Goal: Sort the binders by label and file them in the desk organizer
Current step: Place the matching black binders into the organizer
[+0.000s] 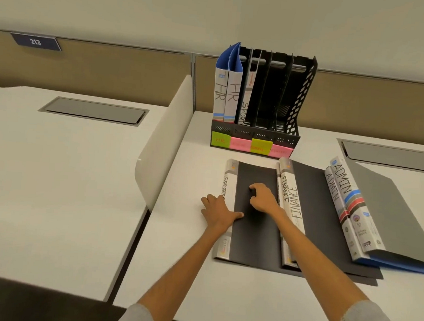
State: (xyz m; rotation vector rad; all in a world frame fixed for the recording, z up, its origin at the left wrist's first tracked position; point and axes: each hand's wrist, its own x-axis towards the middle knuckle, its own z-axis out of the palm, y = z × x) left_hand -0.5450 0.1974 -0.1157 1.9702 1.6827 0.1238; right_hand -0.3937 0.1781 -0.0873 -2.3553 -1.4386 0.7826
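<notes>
White counter (pixel 178 270) met a tan partition (pixel 111 73) under a plain wall (pixel 216 10); curved white divider (pixel 164 142), plate 213 (pixel 35 41).

plaque (pixel 36 41): 213 | upright binders (pixel 227 91): HR | flat binders (pixel 339 184): ADMIN

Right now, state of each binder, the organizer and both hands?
HR binders: two, upright, filed in organizer's leftmost slot.
Filed SPORTS binder: upright, next slot.
Desk organizer: right slots empty.
Loose SPORTS binder: flat, closed.
FINANCE binders: flat.
ADMIN binders: flat, stacked.
Left hand: on SPORTS spine edge.
Right hand: fingers curled on cover.
</notes>
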